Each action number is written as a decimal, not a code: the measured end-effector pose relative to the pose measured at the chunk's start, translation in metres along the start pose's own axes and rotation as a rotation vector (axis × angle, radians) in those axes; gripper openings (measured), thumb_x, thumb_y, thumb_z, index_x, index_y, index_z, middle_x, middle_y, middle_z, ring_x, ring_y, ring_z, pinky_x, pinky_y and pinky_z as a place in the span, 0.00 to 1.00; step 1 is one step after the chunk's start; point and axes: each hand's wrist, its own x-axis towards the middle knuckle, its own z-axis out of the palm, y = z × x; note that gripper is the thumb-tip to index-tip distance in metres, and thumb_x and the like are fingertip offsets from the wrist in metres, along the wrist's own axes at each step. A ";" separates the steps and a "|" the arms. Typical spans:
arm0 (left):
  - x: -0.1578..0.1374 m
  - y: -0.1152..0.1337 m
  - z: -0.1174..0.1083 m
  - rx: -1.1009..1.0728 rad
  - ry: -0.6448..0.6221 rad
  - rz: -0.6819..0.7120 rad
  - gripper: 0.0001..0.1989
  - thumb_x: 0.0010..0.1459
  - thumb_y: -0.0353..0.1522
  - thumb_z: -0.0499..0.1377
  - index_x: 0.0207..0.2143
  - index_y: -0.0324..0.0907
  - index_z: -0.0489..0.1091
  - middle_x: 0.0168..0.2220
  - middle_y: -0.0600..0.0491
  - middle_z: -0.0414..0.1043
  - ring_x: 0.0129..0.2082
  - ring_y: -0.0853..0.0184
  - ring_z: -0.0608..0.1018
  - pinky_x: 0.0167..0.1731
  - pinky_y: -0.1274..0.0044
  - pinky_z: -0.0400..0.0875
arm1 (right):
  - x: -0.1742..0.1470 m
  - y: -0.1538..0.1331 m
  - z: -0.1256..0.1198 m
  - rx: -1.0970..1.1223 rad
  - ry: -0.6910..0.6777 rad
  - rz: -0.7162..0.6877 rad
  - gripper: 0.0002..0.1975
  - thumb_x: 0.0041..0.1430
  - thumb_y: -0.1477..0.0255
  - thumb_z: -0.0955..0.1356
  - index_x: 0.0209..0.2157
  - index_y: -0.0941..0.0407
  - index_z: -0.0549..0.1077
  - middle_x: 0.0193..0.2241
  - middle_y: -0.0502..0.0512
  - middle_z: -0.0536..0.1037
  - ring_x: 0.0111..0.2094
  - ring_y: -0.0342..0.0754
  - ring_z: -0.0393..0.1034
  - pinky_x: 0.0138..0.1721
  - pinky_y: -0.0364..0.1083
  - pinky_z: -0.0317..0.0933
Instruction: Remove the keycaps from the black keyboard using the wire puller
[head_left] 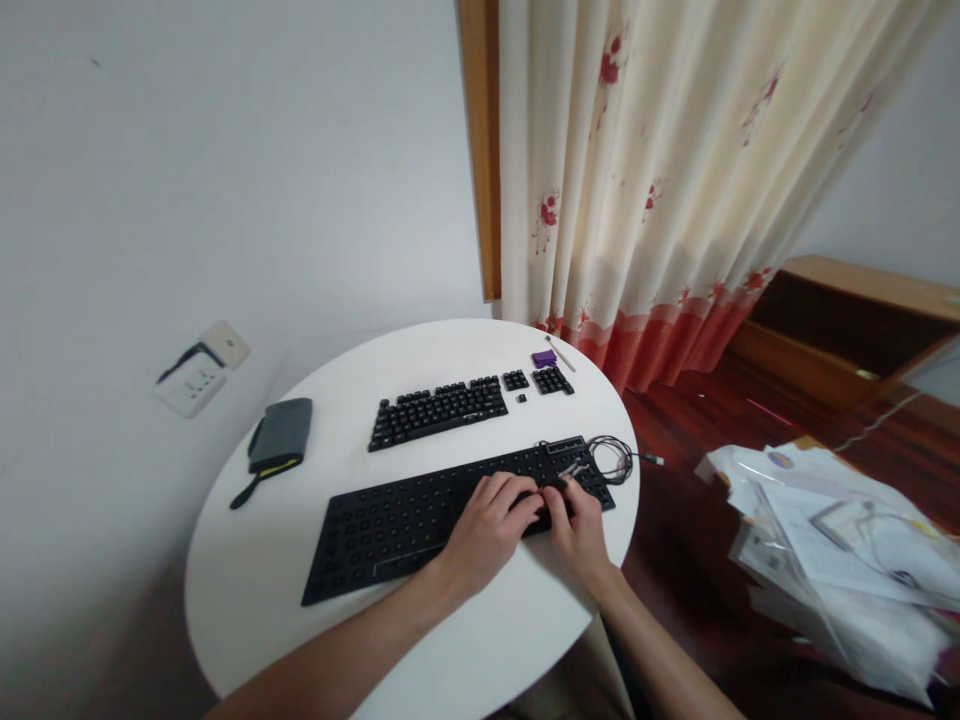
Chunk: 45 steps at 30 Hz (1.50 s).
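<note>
A black keyboard base [397, 525], its keycaps off and rows of switches bare, lies across the front of the round white table. Over its right part, my left hand [487, 525] is closed, thumb and forefinger pinched together near a small dark piece. My right hand [579, 530] is beside it, fingers closed around a small keycap puller [574, 469] whose thin wire ends stick out at the top. The fingertips of both hands nearly meet, and what lies between them is mostly hidden. Behind the base, black keycaps [442, 412] are laid out in keyboard order.
A coiled cable [616, 460] lies at the base's right end. A purple item [544, 358] and a thin brush [560, 353] are at the back. At the left is a grey pouch [280, 435]. Plastic bags and papers [832, 540] lie right of the table.
</note>
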 end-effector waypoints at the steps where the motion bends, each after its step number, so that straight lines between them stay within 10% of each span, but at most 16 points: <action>1: 0.000 0.001 -0.001 -0.019 0.005 -0.007 0.08 0.63 0.30 0.59 0.44 0.44 0.72 0.45 0.50 0.72 0.47 0.60 0.70 0.45 0.67 0.66 | 0.000 0.000 0.000 0.009 -0.001 0.013 0.11 0.67 0.70 0.61 0.29 0.55 0.67 0.26 0.51 0.72 0.27 0.45 0.64 0.31 0.44 0.57; 9: 0.045 -0.028 -0.013 -0.147 0.101 -0.292 0.05 0.56 0.33 0.65 0.37 0.48 0.77 0.46 0.52 0.67 0.48 0.60 0.66 0.51 0.65 0.62 | 0.002 0.001 -0.004 0.127 0.100 0.168 0.14 0.67 0.68 0.61 0.27 0.55 0.68 0.23 0.50 0.73 0.26 0.44 0.66 0.29 0.43 0.58; 17: 0.121 -0.099 0.029 0.097 -0.012 -0.569 0.05 0.52 0.40 0.68 0.33 0.52 0.80 0.51 0.51 0.63 0.52 0.55 0.61 0.47 0.64 0.57 | 0.004 -0.003 -0.005 0.134 0.112 0.145 0.16 0.67 0.67 0.61 0.26 0.56 0.70 0.24 0.52 0.75 0.27 0.46 0.69 0.31 0.44 0.60; 45: 0.129 -0.130 0.052 0.157 -0.156 -0.726 0.12 0.52 0.45 0.65 0.38 0.53 0.79 0.51 0.49 0.62 0.53 0.51 0.60 0.47 0.63 0.57 | 0.003 -0.002 -0.006 0.103 0.122 0.079 0.14 0.67 0.69 0.61 0.28 0.56 0.72 0.25 0.52 0.74 0.28 0.46 0.69 0.32 0.44 0.61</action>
